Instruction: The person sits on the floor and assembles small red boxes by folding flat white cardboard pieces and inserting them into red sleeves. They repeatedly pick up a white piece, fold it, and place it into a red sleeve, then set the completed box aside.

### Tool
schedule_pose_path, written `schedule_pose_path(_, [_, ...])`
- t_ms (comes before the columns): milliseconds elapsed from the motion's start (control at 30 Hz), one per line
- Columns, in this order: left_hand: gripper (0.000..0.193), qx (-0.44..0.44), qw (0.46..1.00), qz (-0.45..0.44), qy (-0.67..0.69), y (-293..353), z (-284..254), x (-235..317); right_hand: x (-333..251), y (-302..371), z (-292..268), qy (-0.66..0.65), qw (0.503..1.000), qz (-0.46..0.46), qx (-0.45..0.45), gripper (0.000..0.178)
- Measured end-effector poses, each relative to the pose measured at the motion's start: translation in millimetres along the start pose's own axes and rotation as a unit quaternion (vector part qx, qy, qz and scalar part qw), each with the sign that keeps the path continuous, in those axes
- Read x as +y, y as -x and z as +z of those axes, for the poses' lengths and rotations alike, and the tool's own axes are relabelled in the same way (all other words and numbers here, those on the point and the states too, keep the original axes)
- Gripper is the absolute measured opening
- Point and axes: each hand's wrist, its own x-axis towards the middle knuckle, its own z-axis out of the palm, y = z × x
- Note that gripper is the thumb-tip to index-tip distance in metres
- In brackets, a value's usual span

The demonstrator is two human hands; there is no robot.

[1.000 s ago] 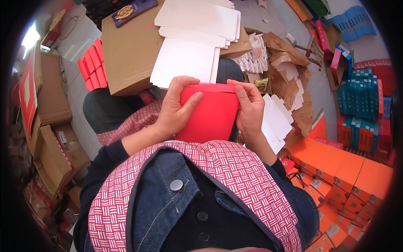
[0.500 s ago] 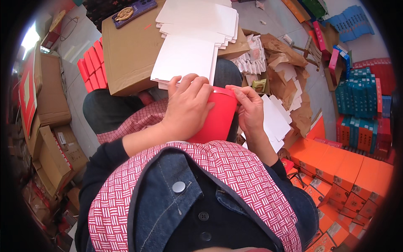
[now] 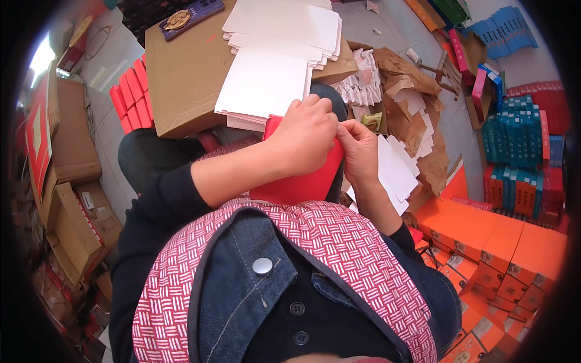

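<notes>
A flat red box of card lies on my lap against my apron, partly covered by my left arm. My left hand reaches across it to its upper right corner, fingers curled and closed there; their tips are hidden. At the same corner my right hand pinches the right edge of the box between thumb and bent fingers. The two hands touch or nearly touch. Just beyond them, a stack of white card sheets rests on a brown carton.
More white cards and crumpled brown paper lie to the right, beside a box of small white packets. Orange boxes are stacked at the lower right. Red boxes and opened cartons stand on the left. A phone lies on the carton.
My left hand has moved right along the red box's upper edge to its right corner, beside my right hand. My right hand stays at the right edge.
</notes>
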Motion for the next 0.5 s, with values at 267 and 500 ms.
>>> schedule_pose_path(267, [0.010, 0.041, 0.998, -0.003, 0.046, -1, 2, -2, -4, 11, -2, -0.185, 0.982, 0.016, -0.024, 0.016])
schedule_pose_path(500, [0.011, 0.041, 0.998, 0.001, 0.052, -5, 9, -1, 6, 8, -10, -0.186, 0.981, 0.024, -0.050, 0.019])
